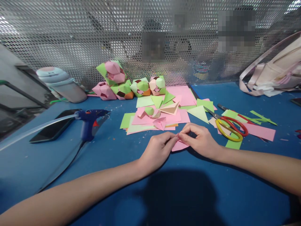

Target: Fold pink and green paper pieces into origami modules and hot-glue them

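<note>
A small folded piece of pink paper (pixel 179 145) lies on the blue table (pixel 117 175) between my two hands. My left hand (pixel 157 151) pinches its left edge with curled fingers. My right hand (pixel 200 139) pinches the same piece from the right, fingertips pressed together at its top. Just beyond the hands lies a loose pile of pink and green paper sheets (pixel 155 117) with a few folded units on top.
Red and yellow scissors (pixel 229 125) lie right of my hands on paper strips. A blue glue gun (pixel 88 121) and a dark phone (pixel 53 127) sit at the left. Several finished paper balls (pixel 124 83) stand by the perforated metal screen (pixel 94 37). A pink bag (pixel 277 72) rests at the far right.
</note>
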The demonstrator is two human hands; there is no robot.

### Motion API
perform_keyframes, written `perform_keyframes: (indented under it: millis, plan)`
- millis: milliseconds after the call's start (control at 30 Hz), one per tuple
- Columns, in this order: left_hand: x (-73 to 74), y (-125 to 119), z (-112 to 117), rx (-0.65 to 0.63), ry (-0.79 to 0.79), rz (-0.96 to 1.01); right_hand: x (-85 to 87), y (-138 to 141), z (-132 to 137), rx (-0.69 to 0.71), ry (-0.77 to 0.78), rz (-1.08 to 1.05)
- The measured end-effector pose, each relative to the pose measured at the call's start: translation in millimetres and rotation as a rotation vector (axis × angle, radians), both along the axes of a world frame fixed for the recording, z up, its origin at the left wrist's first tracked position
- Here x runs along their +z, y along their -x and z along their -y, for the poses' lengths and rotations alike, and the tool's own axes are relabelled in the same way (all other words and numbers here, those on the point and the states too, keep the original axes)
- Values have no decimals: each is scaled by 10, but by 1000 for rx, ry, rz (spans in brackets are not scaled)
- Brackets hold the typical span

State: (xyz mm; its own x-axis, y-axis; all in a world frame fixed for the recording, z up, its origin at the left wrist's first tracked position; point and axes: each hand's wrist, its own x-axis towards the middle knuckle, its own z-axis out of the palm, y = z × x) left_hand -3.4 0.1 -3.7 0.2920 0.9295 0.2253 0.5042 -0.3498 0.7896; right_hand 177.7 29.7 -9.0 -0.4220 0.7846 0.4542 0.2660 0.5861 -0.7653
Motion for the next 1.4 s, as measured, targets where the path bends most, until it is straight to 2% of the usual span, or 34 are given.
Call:
perform_keyframes:
  millis: [233, 433, 700, 933, 1067, 1233, 1400]
  plan:
    - [18, -3, 15, -16, -26, -76, 17, 7, 0, 41, 14, 26]
    - [1, -9, 8, -55, -58, -167, -25, 11, 2, 51, -77, 56]
    - [48, -4, -20, -40, 84, -20, 47, -3, -1, 23, 38, 40]
    - [-4, 1, -40, -12, 102, 5, 46, 8, -8, 44, 7, 26]
    - [-33, 13, -43, 74, 81, 57, 36, 22, -9, 49, 48, 68]
    - [-47, 10, -47, 89, 59, 70, -23, 56, 0, -61, -67, 176]
    - [-41, 6, -47, 68, 65, 62, -41, 58, -1, -78, -117, 188]
